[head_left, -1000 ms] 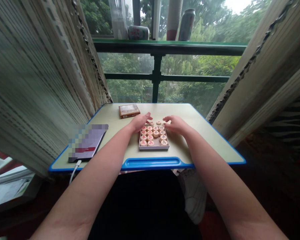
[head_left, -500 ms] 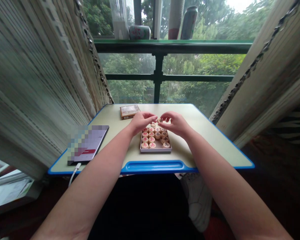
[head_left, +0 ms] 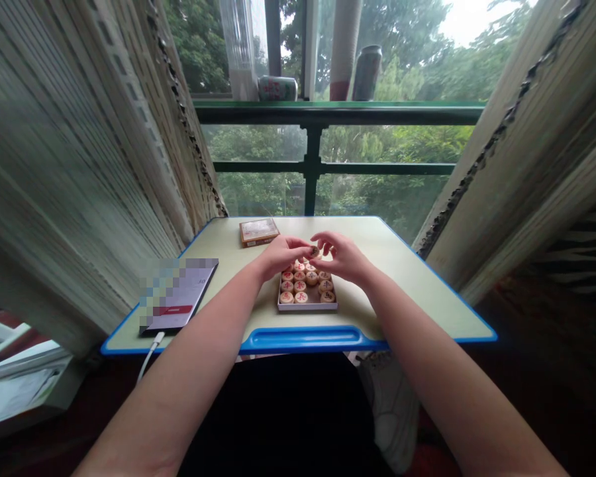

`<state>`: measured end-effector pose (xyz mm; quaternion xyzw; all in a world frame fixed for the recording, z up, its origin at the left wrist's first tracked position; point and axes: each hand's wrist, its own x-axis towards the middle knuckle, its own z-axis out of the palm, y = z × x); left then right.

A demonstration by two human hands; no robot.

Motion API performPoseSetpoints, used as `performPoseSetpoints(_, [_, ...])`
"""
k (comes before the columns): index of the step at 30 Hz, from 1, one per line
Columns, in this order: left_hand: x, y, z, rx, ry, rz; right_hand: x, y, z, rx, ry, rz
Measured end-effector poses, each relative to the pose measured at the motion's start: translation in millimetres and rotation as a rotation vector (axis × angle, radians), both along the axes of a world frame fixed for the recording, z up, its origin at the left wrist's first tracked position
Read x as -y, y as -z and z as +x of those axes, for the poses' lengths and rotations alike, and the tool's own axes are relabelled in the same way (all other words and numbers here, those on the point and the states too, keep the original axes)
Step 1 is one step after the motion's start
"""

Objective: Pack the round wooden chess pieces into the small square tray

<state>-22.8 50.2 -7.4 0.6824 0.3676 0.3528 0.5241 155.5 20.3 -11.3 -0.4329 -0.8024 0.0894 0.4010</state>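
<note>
A round wooden Chinese chess piece (head_left: 314, 252) is tilted between my two hands, above the far side of a shallow white box (head_left: 308, 307). The fingertips of my left hand (head_left: 284, 256) are closed on its left side. My right hand (head_left: 342, 256) is beside it, thumb and forefinger apart; whether another finger touches the piece is hard to see. In the box sit several chess pieces (head_left: 300, 287) with red or dark characters, faces up. A gap shows in the near row. The box's far part is hidden by my hands.
A flat brown box (head_left: 259, 231) lies at the table's back left. A tablet (head_left: 183, 298) with a white cable (head_left: 151, 354) rests at the left edge. The folding table (head_left: 407, 291) has a blue rim and front groove. Cans (head_left: 367, 73) stand and lie on the window ledge.
The chess piece has passed from my right fingers toward my left fingertips. My right thumb and forefinger have spread. The whole view has shifted slightly, with the window rail lower.
</note>
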Motion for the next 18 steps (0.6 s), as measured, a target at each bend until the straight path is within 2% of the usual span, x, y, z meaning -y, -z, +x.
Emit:
performPoseSetpoints(4, [-1.9, 1.2, -1.2, 0.027, -0.015, -0.011, 1.8, 0.3, -4.6, -0.049, 0.0, -0.016])
performPoseSetpoints(9, [-2.1, 2.8, -2.7, -0.002, 0.035, -0.068, 4.1, -2.1, -5.5, -0.18, -0.038, -0.141])
performPoseSetpoints(13, [-1.2, 1.6, -4.0, -0.086, 0.015, -0.007, 5.2, -2.1, -4.9, -0.213, -0.096, -0.246])
performPoseSetpoints(18, [-4.2, 1.0, -5.6, -0.052, -0.011, 0.059, 4.5, 0.3, -7.4, -0.182, -0.071, -0.16])
